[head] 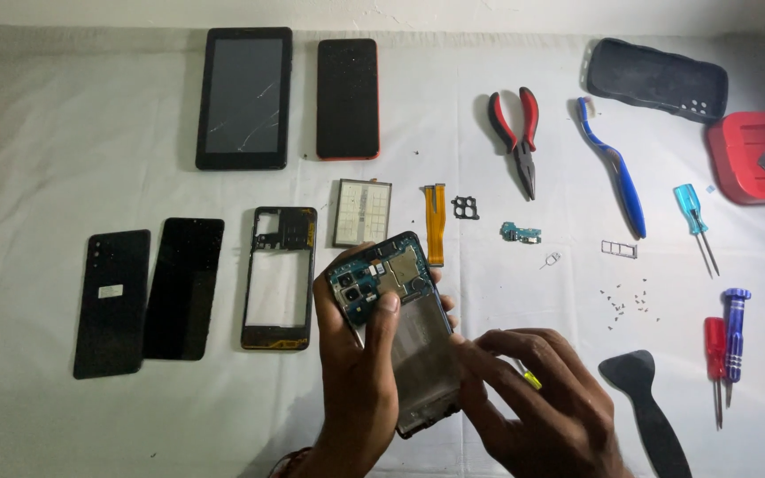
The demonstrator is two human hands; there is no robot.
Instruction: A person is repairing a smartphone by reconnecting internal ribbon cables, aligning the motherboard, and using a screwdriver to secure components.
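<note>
My left hand (pixel 356 381) holds an opened phone body (pixel 396 323) tilted above the white cloth, with its circuit board and camera module exposed at the top. The left thumb presses on the board near the cameras. My right hand (pixel 537 398) touches the phone's right edge and pinches a small yellow-tipped tool (pixel 531 379), mostly hidden by the fingers.
Laid out on the cloth: a cracked tablet (pixel 244 97), a black phone (pixel 347 97), a back cover (pixel 112 303), a screen panel (pixel 184 288), a mid frame (pixel 280 278), a battery (pixel 362 212), an orange flex cable (pixel 436 223), pliers (pixel 517 133), a toothbrush (pixel 617 173), screwdrivers (pixel 726 341), a black pry tool (pixel 646 407), loose screws (pixel 626 303).
</note>
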